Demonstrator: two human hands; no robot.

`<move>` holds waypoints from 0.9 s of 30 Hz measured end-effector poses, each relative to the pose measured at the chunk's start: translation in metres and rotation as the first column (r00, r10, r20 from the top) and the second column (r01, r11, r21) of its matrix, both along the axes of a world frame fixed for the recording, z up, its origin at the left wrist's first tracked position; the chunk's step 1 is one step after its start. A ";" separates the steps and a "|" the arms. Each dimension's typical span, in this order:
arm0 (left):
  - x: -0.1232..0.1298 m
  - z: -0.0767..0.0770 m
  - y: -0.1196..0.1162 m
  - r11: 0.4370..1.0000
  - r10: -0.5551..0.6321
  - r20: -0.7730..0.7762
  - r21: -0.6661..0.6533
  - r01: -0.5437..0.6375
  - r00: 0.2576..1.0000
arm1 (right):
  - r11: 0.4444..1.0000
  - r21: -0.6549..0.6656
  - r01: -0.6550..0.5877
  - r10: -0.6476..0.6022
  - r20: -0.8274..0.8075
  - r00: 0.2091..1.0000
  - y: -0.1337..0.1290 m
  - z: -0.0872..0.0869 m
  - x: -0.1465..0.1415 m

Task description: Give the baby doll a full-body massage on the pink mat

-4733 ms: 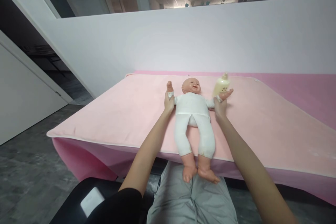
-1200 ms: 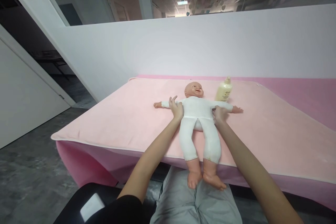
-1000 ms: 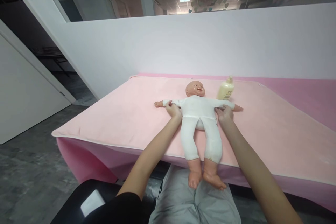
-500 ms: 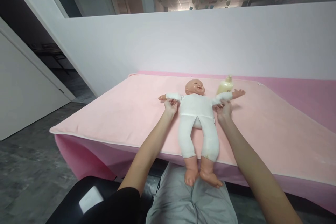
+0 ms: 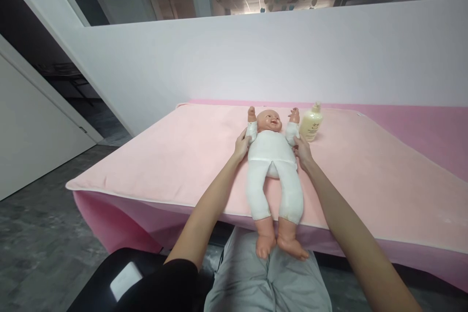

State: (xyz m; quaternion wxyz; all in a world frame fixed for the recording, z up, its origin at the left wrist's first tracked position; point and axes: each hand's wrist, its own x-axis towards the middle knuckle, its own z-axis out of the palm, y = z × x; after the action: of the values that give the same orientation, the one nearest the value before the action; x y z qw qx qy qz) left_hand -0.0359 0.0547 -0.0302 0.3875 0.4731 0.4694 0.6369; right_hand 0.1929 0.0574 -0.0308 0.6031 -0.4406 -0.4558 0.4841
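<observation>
A baby doll with a white cloth body lies on its back on the pink blanket, its feet hanging over the front edge. Both doll arms point up beside its head. My left hand is closed round the doll's arm at the left of the picture. On the other side, my right hand grips the other arm near the shoulder. A pale yellow pump bottle stands just right of the doll's raised arm.
Behind the table runs a white wall with a window above it. A white door is at the left. At the lower left, a white object rests on a black surface. My legs are under the table's front edge.
The doll's arms, spread out sideways before, have swung up beside its head, with my hands moving along. More of the bottle shows now.
</observation>
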 end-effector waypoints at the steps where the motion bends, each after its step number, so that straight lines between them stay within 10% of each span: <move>1: -0.002 -0.002 0.001 1.000 -0.003 -0.041 0.030 0.004 0.999 | 1.000 0.021 0.011 -0.012 0.058 0.998 0.001 -0.002 0.001; 7: -0.012 -0.008 0.004 0.998 0.002 -0.221 0.063 0.013 0.975 | 0.971 0.231 0.066 -0.148 0.356 0.923 0.009 -0.010 0.004; 27: -0.014 -0.002 0.008 0.988 0.083 -0.545 -0.063 -0.140 0.834 | 0.983 -0.055 0.177 -0.129 0.486 0.864 0.024 -0.008 0.006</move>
State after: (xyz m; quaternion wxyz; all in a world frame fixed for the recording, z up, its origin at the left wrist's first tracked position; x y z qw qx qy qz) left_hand -0.0501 0.0627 -0.0321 0.2250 0.5852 0.6175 0.4749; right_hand 0.1992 0.0814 -0.0391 0.4854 -0.6106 -0.5305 0.3319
